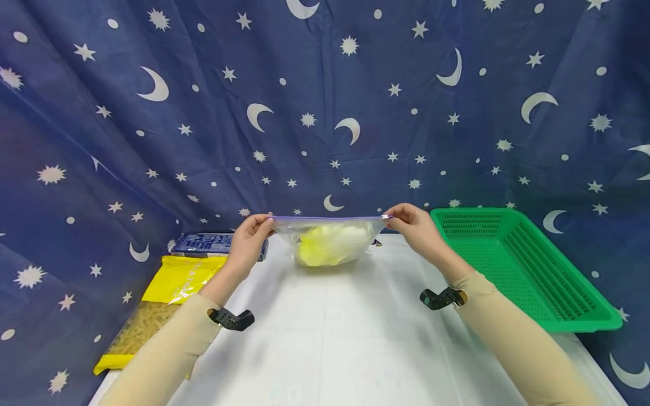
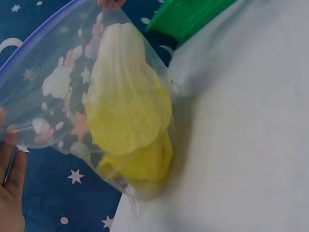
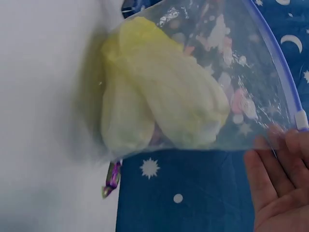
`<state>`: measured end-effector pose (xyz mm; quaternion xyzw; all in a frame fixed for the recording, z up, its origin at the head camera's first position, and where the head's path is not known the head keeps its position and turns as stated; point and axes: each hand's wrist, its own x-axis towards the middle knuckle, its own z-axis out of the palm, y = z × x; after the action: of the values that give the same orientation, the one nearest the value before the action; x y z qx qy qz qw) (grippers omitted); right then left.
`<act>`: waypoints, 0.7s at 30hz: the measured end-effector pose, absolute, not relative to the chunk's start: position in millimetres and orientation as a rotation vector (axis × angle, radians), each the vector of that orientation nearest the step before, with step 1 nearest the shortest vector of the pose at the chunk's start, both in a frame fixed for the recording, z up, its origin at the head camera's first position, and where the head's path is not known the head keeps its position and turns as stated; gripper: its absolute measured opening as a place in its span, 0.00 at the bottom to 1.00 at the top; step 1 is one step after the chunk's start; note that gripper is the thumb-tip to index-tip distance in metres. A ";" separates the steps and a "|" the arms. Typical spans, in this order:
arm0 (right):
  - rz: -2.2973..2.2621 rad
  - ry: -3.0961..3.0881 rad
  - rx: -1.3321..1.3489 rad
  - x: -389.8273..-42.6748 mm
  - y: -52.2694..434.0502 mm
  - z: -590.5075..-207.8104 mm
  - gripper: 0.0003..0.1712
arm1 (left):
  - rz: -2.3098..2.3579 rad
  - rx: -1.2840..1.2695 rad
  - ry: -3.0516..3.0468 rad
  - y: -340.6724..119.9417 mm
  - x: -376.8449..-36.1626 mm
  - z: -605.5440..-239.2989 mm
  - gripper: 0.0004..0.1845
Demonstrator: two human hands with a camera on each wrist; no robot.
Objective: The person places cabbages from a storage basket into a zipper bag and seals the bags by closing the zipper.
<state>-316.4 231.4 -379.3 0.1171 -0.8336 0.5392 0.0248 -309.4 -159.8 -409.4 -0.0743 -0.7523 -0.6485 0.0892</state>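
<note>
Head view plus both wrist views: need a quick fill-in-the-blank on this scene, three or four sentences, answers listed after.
1. Both hands hold the clear plastic zip bag by its top corners, the left hand at one end and the right hand at the ____ end.
2. The leafy vegetable inside the bag is pale ____.
3. The perforated plastic basket to the person's right is ____.
4. The yellow pasta packet lies on the person's ____ side.

Missing words: other; yellow; green; left
</note>
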 end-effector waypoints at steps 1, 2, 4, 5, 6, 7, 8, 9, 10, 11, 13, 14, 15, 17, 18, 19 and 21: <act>1.650 -2.607 0.400 -311.4 233.8 -379.5 0.11 | -1.915 -0.249 -2.276 -163.5 -304.0 -409.8 0.19; 1.627 -2.635 0.436 -306.2 236.0 -380.4 0.10 | -1.893 -0.269 -2.326 -167.4 -298.2 -410.2 0.19; 1.602 -2.685 0.499 -295.2 240.2 -383.3 0.09 | -1.853 -0.316 -2.429 -174.6 -285.9 -410.6 0.19; 1.593 -2.711 0.521 -289.7 241.9 -385.2 0.09 | -1.832 -0.342 -2.484 -178.1 -279.7 -410.9 0.18; 1.588 -2.735 0.536 -284.4 243.0 -387.2 0.08 | -1.812 -0.376 -2.528 -181.3 -274.3 -412.1 0.17; 1.579 -2.762 0.546 -279.3 244.2 -389.7 0.08 | -1.789 -0.405 -2.569 -184.2 -268.8 -413.5 0.16; 1.564 -2.788 0.548 -274.3 245.1 -392.3 0.08 | -1.762 -0.435 -2.611 -186.6 -263.6 -415.4 0.15; 1.554 -2.812 0.547 -269.5 246.0 -395.2 0.07 | -1.741 -0.476 -2.644 -188.6 -258.9 -417.3 0.15; 1.534 -2.836 0.547 -264.8 247.1 -398.5 0.07 | -1.725 -0.520 -2.673 -190.2 -254.9 -419.9 0.14; 1.520 -2.855 0.555 -260.4 248.3 -402.0 0.06 | -1.709 -0.558 -2.700 -191.4 -251.5 -422.8 0.13; 1.495 -2.883 0.575 -251.8 250.5 -409.6 0.05 | -1.684 -0.630 -2.751 -192.5 -245.2 -428.2 0.12; 1.484 -2.892 0.590 -247.6 251.4 -413.7 0.04 | -1.676 -0.661 -2.777 -192.6 -242.5 -430.6 0.11; 1.477 -2.898 0.618 -244.0 252.3 -417.9 0.04 | -1.673 -0.690 -2.799 -192.6 -240.0 -432.6 0.11; 1.462 -2.898 0.686 -237.1 253.3 -426.1 0.04 | -1.668 -0.739 -2.844 -192.5 -235.4 -436.7 0.09; 1.455 -2.897 0.721 -233.7 253.4 -429.7 0.04 | -1.661 -0.759 -2.866 -192.5 -232.7 -438.1 0.09; 1.443 -2.899 0.754 -230.4 253.6 -433.3 0.05 | -1.651 -0.774 -2.890 -192.5 -230.2 -439.5 0.09; 1.424 -2.906 0.812 -224.8 254.3 -439.7 0.06 | -1.640 -0.798 -2.935 -192.7 -225.5 -442.2 0.08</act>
<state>-224.8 254.3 -439.7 0.2423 -0.8668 0.4248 -0.0973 -225.5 -192.7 -442.2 -0.2281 -0.8390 -0.4687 -0.1563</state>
